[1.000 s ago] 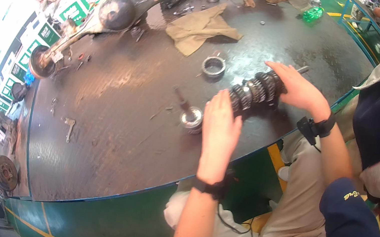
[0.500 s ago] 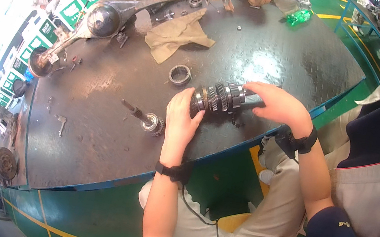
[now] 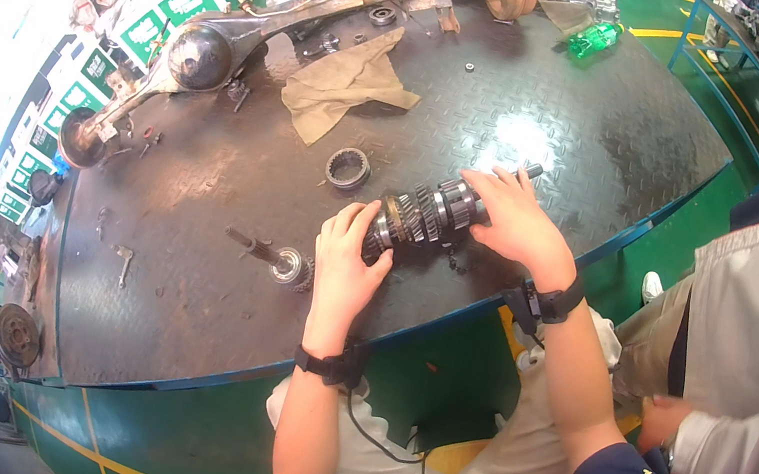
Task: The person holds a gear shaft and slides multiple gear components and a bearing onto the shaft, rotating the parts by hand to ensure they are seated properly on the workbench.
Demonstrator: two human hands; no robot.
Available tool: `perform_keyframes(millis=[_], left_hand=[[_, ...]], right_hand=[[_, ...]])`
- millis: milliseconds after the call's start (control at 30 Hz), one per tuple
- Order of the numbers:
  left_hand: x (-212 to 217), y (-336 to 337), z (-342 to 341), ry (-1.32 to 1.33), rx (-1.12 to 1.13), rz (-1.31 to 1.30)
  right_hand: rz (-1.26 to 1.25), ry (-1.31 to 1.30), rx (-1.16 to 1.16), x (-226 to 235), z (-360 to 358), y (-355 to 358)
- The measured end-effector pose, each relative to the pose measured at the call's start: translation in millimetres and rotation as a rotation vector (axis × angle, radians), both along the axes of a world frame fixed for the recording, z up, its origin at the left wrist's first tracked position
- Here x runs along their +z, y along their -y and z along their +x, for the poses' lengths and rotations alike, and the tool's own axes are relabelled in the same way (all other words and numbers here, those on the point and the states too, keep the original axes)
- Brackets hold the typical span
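A dark metal gear shaft [image 3: 419,216] with several toothed gears lies tilted over the tabletop near its front edge. My left hand [image 3: 347,257] is closed round its left end, thumb on the near side. Farther right, my right hand [image 3: 516,223] wraps the other end, and a bare length of shaft pokes out beyond the fingers. Just behind the gears sits a toothed steel ring [image 3: 348,170]. Left of my left hand is a shorter splined shaft with a gear [image 3: 290,269] at its end.
The steel table [image 3: 173,312] has a blue edge. A rusty axle housing [image 3: 200,58] crosses its far side, with a brown cloth [image 3: 345,89] before it. A green bottle [image 3: 594,39] lies far right. A small wrench-like tool [image 3: 123,265] lies left. Another person's hand [image 3: 664,421] is close on my right.
My right hand has moved left and closed more fully round the shaft. The gear shaft sits slightly lower and further left. Another person's hand has come into view at right.
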State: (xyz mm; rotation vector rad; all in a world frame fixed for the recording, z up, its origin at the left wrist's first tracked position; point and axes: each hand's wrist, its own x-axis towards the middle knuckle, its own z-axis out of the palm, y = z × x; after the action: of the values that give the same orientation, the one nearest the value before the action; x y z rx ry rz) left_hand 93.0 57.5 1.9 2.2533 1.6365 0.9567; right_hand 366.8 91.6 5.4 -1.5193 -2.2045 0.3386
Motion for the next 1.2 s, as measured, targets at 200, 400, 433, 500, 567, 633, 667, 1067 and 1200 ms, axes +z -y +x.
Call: perform_keyframes(millis=[200,400,433,500,567,633,667,1067,1200], left_hand=[[0.6,-1.8,0.1,0.055,0.031,-0.02],[-0.1,-0.3,4.8,0.074,0.075,-0.021],[-0.5,0.1,4.2,0.078,0.082,-0.019],[-2.7,0.2,0.9,0.083,0.06,-0.008],[-3.0,0.0,-0.2,0.095,0.055,-0.007],[-4.7,0.3,-0.9,0.108,0.045,-0.012],[-5.2,0.6,-1.7,0.109,0.041,-0.017],[-3.5,3.5,-5.2,0.1,0.023,0.009],[2.6,7.2,0.5,0.091,0.054,-0.037]], right_hand=[[-0.092,-0.052,0.026,10.2,2.8,-3.3],[-0.121,-0.049,0.037,8.3,7.5,-2.8],[-0.11,-0.046,0.046,7.8,8.1,-3.4],[-0.102,-0.054,0.044,5.0,8.4,-2.3],[-0.096,-0.061,0.041,5.6,8.2,-2.0],[-0.115,-0.059,0.047,8.9,8.6,-0.6],[-0.118,-0.053,0.049,8.9,8.8,0.2],[-0.135,-0.056,0.059,12.7,9.5,1.2],[-0.107,-0.053,0.056,8.7,10.2,2.2]])
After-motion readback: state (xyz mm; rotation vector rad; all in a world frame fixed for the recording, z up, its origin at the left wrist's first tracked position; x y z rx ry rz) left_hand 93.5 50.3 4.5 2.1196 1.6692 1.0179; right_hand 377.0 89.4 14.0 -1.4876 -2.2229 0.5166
